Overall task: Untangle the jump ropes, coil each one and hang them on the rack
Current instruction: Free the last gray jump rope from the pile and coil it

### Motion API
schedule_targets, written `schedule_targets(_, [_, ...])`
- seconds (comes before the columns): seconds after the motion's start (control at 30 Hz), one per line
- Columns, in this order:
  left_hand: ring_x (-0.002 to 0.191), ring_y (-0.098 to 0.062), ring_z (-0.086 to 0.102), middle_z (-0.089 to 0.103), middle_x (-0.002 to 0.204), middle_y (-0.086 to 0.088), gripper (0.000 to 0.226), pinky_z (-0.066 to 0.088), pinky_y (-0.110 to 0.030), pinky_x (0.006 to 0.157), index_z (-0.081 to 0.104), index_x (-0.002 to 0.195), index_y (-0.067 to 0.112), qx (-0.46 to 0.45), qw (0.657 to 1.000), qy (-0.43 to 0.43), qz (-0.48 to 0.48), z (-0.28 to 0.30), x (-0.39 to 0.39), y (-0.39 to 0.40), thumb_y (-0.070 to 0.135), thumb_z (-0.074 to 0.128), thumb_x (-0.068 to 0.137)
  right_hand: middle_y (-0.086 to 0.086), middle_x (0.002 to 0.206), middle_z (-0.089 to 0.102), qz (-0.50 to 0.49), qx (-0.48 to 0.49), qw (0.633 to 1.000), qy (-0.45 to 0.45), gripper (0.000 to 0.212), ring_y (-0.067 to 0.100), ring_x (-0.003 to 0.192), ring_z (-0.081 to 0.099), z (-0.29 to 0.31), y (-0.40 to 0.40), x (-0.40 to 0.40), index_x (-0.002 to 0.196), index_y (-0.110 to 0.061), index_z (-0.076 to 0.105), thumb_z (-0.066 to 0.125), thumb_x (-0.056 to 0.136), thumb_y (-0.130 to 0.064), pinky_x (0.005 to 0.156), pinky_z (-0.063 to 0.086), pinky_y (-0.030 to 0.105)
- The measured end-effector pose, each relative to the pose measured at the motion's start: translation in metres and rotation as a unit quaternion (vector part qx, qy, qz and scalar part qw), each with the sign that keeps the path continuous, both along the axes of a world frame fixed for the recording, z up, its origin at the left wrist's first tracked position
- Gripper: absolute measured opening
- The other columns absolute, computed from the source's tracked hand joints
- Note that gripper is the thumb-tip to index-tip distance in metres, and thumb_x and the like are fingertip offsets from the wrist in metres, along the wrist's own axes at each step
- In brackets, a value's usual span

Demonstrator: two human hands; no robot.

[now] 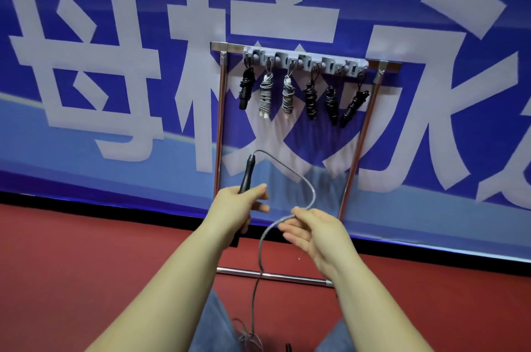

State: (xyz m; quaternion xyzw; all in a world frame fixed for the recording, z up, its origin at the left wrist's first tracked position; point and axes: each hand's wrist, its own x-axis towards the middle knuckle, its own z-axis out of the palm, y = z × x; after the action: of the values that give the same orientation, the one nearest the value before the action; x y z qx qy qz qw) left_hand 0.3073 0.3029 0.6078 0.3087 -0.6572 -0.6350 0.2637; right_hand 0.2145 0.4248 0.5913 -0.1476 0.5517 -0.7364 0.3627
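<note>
My left hand (pixel 240 203) grips a black jump-rope handle (pixel 247 172) that points up. Its grey cord (pixel 298 179) arcs right from the handle's top, bends down and runs through my right hand (pixel 311 229), which pinches it between thumb and fingers. Below that hand the cord hangs to a loose pile (pixel 250 337) on the floor between my knees. Straight ahead stands a metal rack (pixel 219 110) with a grey hook strip (pixel 304 60). Several coiled ropes hang from its hooks, some black (pixel 247 88), some white and grey (pixel 265 96).
A blue banner with large white characters (pixel 115 64) covers the wall behind the rack. The floor is red (pixel 86 251). The rack's base bar (pixel 275 275) lies on the floor just past my hands. My knees in blue jeans (pixel 212 323) show at the bottom.
</note>
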Motion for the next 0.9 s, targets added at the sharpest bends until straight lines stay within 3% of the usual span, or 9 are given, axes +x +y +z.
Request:
schedule_targets(0.1, [0.034,-0.009,0.025,0.074,0.084,-0.009,0.039,0.023,-0.016,0.038,0.070,0.095,0.006,0.059,0.994,-0.038,-0.082,-0.011,0.000,0.008,0.042,0.057,0.091,0.009,0.055,0.065,-0.048,-0.080,0.989,-0.115,0.009,0.016,0.052,0.068,0.003,0.000,-0.004,0.085,-0.004,0.052,0.050,0.094,-0.003,0.046,0.054,0.021])
schedule_targets(0.17, [0.034,-0.006,0.022,0.074,0.090,-0.010,0.042,0.021,-0.015,0.036,0.069,0.097,0.007,0.118,0.980,-0.050,-0.150,-0.017,0.003,0.011,0.044,0.050,0.093,0.011,0.063,0.064,-0.081,-0.092,0.984,-0.129,0.007,0.014,0.051,0.068,0.001,0.001,-0.007,0.087,-0.003,0.052,0.052,0.093,-0.004,0.047,0.054,0.020])
schedule_targets(0.4, [0.045,-0.008,0.034,0.069,0.080,0.001,0.020,0.025,-0.018,0.040,0.071,0.083,0.013,0.051,0.985,-0.077,-0.148,-0.039,0.011,0.013,0.030,0.063,0.089,0.011,0.078,0.063,-0.155,-0.116,0.980,-0.038,0.013,0.010,0.060,0.069,-0.008,0.010,-0.018,0.084,-0.002,0.056,0.056,0.092,-0.011,0.057,0.057,0.019])
schedule_targets(0.53, [0.049,-0.006,0.046,0.057,0.066,-0.001,0.019,0.033,-0.015,0.042,0.068,0.079,0.013,0.068,0.996,0.003,-0.057,-0.034,0.004,0.014,0.024,0.059,0.092,0.009,0.082,0.068,-0.004,0.048,0.992,0.113,0.023,0.009,0.062,0.069,-0.013,0.011,-0.014,0.108,-0.002,0.062,0.065,0.085,-0.006,0.058,0.056,0.021])
schedule_targets(0.6, [0.047,-0.005,0.051,0.057,0.064,-0.001,0.018,0.039,-0.014,0.043,0.066,0.081,0.012,0.094,0.994,0.041,-0.037,-0.030,0.002,0.017,0.022,0.057,0.093,0.006,0.085,0.070,0.115,0.188,0.936,0.276,0.030,0.010,0.069,0.067,-0.022,0.011,-0.007,0.110,-0.009,0.066,0.071,0.080,-0.010,0.067,0.055,0.025])
schedule_targets(0.67, [0.047,-0.005,0.052,0.056,0.062,0.000,0.018,0.044,-0.015,0.045,0.065,0.083,0.010,0.124,0.989,0.069,-0.030,-0.027,0.002,0.020,0.021,0.056,0.094,-0.001,0.094,0.071,0.180,0.270,0.841,0.432,0.027,0.010,0.084,0.066,-0.033,0.008,-0.001,0.104,-0.020,0.070,0.075,0.077,-0.022,0.083,0.053,0.029])
schedule_targets(0.77, [0.045,-0.006,0.053,0.053,0.061,0.000,0.020,0.048,-0.016,0.046,0.065,0.082,0.009,0.199,0.974,0.111,-0.007,-0.022,0.001,0.020,0.023,0.057,0.094,-0.003,0.088,0.069,0.137,0.308,0.787,0.517,0.005,0.013,0.083,0.063,-0.039,0.006,0.002,0.088,-0.026,0.069,0.068,0.084,-0.028,0.073,0.046,0.021])
schedule_targets(0.83, [0.045,-0.008,0.058,0.056,0.063,-0.001,0.021,0.052,-0.018,0.047,0.066,0.083,0.010,0.249,0.958,0.142,0.003,-0.019,0.001,0.017,0.025,0.056,0.094,0.000,0.074,0.067,0.118,0.282,0.821,0.482,0.011,0.018,0.072,0.064,-0.040,0.006,0.002,0.077,-0.022,0.064,0.065,0.087,-0.025,0.062,0.046,0.021])
schedule_targets(0.9, [0.056,-0.012,0.067,0.065,0.065,-0.003,0.022,0.056,-0.022,0.054,0.066,0.089,0.010,0.292,0.940,0.177,-0.008,-0.019,0.002,0.014,0.027,0.054,0.095,0.004,0.070,0.067,0.109,0.210,0.910,0.340,0.014,0.016,0.064,0.067,-0.032,0.005,0.005,0.077,-0.012,0.064,0.061,0.090,-0.016,0.058,0.051,0.022])
